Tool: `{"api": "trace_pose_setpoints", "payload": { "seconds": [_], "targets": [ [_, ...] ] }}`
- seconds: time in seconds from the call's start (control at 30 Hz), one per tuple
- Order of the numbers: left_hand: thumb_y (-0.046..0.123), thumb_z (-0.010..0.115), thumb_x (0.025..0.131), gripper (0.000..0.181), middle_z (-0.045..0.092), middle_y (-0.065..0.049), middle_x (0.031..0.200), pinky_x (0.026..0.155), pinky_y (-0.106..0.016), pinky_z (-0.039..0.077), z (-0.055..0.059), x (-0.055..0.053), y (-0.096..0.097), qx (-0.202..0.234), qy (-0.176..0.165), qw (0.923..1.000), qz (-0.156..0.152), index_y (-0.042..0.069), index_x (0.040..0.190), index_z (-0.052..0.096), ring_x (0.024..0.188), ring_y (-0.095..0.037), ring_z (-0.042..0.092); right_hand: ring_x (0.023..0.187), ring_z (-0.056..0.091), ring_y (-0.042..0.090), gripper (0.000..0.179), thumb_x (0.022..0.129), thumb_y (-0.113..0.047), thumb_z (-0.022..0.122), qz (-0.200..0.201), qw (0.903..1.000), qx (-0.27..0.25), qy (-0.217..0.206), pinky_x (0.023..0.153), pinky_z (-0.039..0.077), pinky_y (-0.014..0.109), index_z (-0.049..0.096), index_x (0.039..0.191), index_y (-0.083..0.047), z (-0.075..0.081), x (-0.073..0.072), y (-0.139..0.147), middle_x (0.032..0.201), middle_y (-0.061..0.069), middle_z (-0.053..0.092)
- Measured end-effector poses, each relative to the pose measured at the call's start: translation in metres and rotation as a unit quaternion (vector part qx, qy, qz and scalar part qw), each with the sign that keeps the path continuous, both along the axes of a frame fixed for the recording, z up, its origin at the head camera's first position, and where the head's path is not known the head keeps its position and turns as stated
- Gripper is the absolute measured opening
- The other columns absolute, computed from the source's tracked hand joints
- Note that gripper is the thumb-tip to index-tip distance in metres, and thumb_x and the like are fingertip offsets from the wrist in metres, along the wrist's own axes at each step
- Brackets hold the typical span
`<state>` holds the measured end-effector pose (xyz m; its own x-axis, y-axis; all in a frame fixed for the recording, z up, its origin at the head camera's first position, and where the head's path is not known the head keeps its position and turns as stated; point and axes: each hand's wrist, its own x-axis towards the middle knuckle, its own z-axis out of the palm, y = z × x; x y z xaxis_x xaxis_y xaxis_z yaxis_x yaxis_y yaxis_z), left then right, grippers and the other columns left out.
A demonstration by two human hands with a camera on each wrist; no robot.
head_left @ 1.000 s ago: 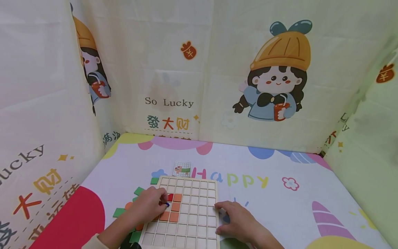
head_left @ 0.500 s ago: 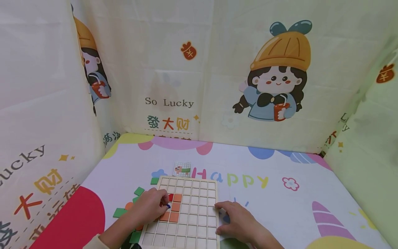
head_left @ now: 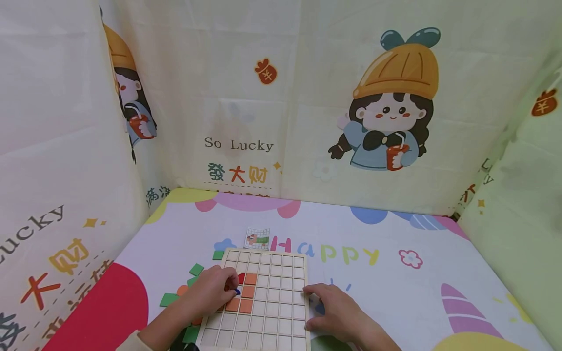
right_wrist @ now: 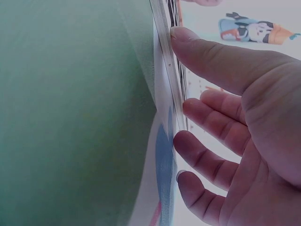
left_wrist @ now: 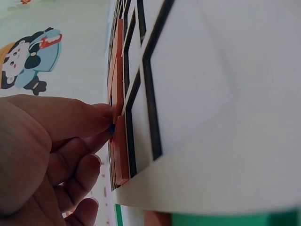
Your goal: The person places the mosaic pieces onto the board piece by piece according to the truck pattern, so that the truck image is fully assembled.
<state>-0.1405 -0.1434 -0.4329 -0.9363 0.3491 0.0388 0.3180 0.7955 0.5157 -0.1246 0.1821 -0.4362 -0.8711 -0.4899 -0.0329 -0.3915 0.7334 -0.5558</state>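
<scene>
A wooden grid board [head_left: 277,309] lies on the table. Over its left part, my left hand [head_left: 212,290] pinches a small dark blue piece [head_left: 238,292] between thumb and finger, down at the board's cells. Only a sliver of that piece shows in the left wrist view [left_wrist: 112,128], so its shape is hidden. Orange square tiles [head_left: 248,291] and a red tile [head_left: 241,278] sit in cells around the fingertips. My right hand [head_left: 337,312] rests against the board's right edge, thumb and fingers touching the rim and relaxed.
Green tiles [head_left: 169,300] and orange round pieces [head_left: 182,290] lie loose left of the board, partly under my left forearm. A small picture card [head_left: 257,239] with a gridded animal lies beyond the board's far edge. Printed cloth walls [head_left: 307,122] enclose the table's back and sides.
My left hand has shifted very slightly, still pinching the blue piece at the same spot. The right hand and the board have stayed put.
</scene>
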Motion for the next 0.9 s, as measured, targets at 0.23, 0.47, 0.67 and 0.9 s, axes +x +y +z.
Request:
{"api": "trace_pose_setpoints", "payload": {
  "seconds": [0.23,0.47,0.67,0.9],
  "targets": [
    [0.010,0.079,0.084,0.021,0.052,0.010,0.074,0.061,-0.029,0.042,0.0000,0.0001,-0.0026,0.002,-0.001,1.0000,-0.010,0.018,0.083,0.059,0.074,-0.013,0.045,0.095,0.051,0.012,0.063,0.072,-0.038,0.087,0.000,1.0000,0.001,0.004,0.082,0.047,0.036,0.063,0.126,-0.015,0.0005,0.0002,-0.0001,0.118,-0.003,0.062],
    [0.009,0.079,0.085,0.021,0.053,0.010,0.075,0.062,-0.029,0.043,0.0001,-0.0003,-0.0040,0.007,-0.008,0.9999,-0.012,0.018,0.083,0.060,0.075,-0.014,0.046,0.096,0.052,0.013,0.064,0.072,-0.038,0.087,0.003,1.0000,-0.001,0.006,0.083,0.047,0.037,0.063,0.127,-0.015,0.0004,0.0002,0.0000,0.120,-0.003,0.062],
    [0.009,0.078,0.085,0.020,0.051,0.009,0.075,0.062,-0.030,0.042,0.0003,0.0002,-0.0034,0.009,-0.020,0.9997,-0.009,0.018,0.084,0.061,0.075,-0.016,0.045,0.097,0.052,0.013,0.064,0.072,-0.038,0.087,0.004,1.0000,-0.003,0.007,0.083,0.047,0.037,0.063,0.127,-0.015,-0.0001,0.0000,0.0000,0.120,-0.003,0.062],
    [0.007,0.077,0.086,0.018,0.052,0.007,0.078,0.063,-0.031,0.041,0.0040,-0.0006,-0.0065,0.027,-0.030,0.9990,-0.018,0.017,0.085,0.062,0.078,-0.018,0.044,0.096,0.051,0.013,0.064,0.072,-0.038,0.087,0.004,1.0000,-0.001,0.007,0.082,0.047,0.036,0.063,0.127,-0.015,0.0004,-0.0002,-0.0002,0.121,-0.003,0.062]
  ]
}}
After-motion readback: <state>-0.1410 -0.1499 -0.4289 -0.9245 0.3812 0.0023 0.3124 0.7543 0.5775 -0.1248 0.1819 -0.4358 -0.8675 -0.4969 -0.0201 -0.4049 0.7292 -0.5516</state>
